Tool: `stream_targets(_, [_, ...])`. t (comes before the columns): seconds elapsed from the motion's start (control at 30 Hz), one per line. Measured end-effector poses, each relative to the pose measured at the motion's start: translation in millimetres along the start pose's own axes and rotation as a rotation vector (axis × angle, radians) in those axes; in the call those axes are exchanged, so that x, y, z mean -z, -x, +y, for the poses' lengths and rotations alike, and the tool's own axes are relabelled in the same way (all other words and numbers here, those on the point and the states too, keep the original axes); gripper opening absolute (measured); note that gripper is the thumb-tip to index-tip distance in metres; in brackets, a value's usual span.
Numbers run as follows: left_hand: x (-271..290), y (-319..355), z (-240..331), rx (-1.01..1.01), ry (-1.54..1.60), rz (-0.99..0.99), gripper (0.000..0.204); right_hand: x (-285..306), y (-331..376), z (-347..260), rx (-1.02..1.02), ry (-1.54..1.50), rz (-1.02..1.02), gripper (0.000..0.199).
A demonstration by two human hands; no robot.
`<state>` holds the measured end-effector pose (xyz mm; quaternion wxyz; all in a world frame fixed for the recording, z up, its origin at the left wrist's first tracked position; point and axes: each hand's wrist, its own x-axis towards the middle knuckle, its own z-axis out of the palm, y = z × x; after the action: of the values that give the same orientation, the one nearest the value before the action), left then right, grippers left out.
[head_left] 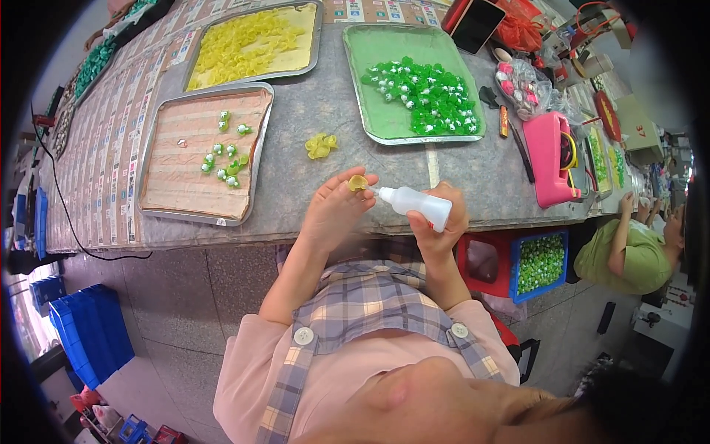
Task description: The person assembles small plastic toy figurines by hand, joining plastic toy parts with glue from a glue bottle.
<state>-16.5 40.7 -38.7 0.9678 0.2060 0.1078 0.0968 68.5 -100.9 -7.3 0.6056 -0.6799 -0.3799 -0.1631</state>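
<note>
Between the fingertips of my left hand (334,203) is a small yellow cup-shaped plastic piece (358,182). My right hand (447,218) is wrapped round a white squeeze bottle (418,205), tilted so its thin nozzle points left at the yellow piece. Whether the tip touches the piece I cannot tell. Just beyond my left hand, a small heap of yellow pieces (321,146) lies on the table. To the left, a tray lined with pink cloth (166,174) carries several small green-and-white figures (231,169).
Farther back stand a tray of yellow pieces (310,44) and a green-lined tray (362,48) with many green-and-white pieces. A pink holder (546,159) and an orange lighter (504,121) are at the right. A blue crate (566,248) sits below the table edge; a person in green (629,255) is beyond.
</note>
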Motion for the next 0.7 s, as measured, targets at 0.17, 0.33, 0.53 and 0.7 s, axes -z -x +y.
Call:
stream_targets(0.17, [-0.2, -0.2, 0.1, -0.008, 0.009, -0.018, 0.030, -1.1, 1.0, 0.7, 0.018, 0.020, 0.002, 0.035])
stream_targets(0.33, [1.1, -0.3, -0.3, -0.013, 0.007, -0.020, 0.029, -2.0, 0.7, -0.6, 0.018, 0.009, 0.000, 0.034])
stream_targets(0.53, [2.5, -0.2, -0.3, -0.016, 0.013, -0.040, 0.028, -2.1, -0.8, -2.2, 0.005, -0.016, -0.032, 0.033])
stream_targets(0.7, [-0.1, 0.3, -0.8, -0.023, -0.007, -0.023, 0.025, -2.5, -1.4, -1.2, 0.011, 0.006, -0.020, 0.032])
